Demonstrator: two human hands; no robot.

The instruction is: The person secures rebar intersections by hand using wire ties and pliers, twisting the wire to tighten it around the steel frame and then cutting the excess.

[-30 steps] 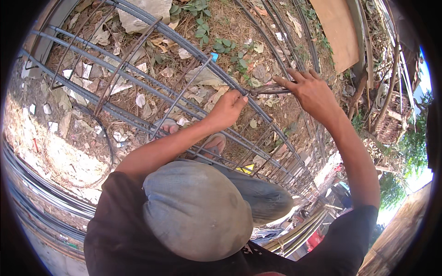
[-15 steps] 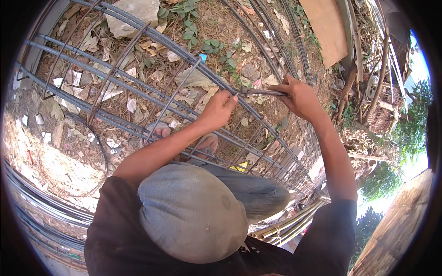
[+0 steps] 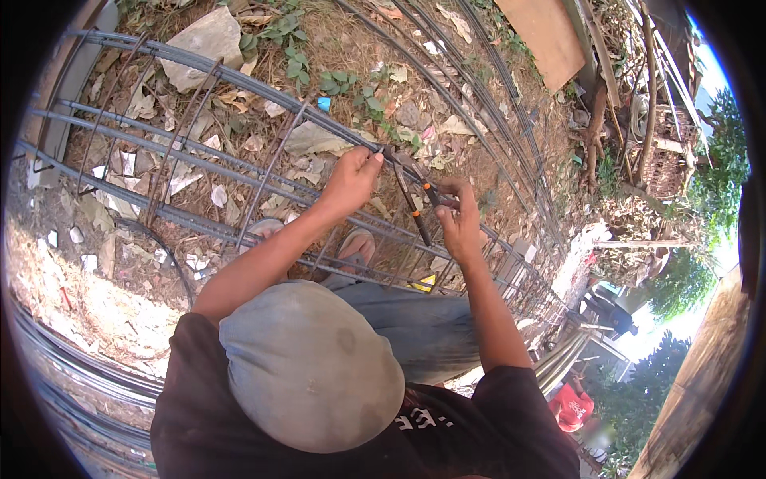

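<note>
A rebar cage (image 3: 239,77) of long ribbed bars and bent stirrups runs from the far left down toward the right. At its upper bars, my left hand (image 3: 351,182) has its thumb and forefinger pinched together; whatever lies between them is too small to make out. My right hand (image 3: 460,217) is closed round one handle of a pair of pincers (image 3: 420,219) with orange-banded dark grips. The handles are spread, and the jaws meet the upper bar right beside my left fingertips. The second handle points down over the cage, outside my grip.
Loose steel rods (image 3: 447,73) lie beyond the cage, near a plywood sheet (image 3: 546,40). A pale stone slab (image 3: 203,49) and leaf litter are at upper left. More bars (image 3: 72,343) line the lower left. A person in red (image 3: 570,407) is at lower right, near a wooden beam (image 3: 686,383).
My right hand has come left and down, closer to my left hand. The pincers' handles, together before, are now spread, and their jaws have reached the bar. My left hand stays pinched there.
</note>
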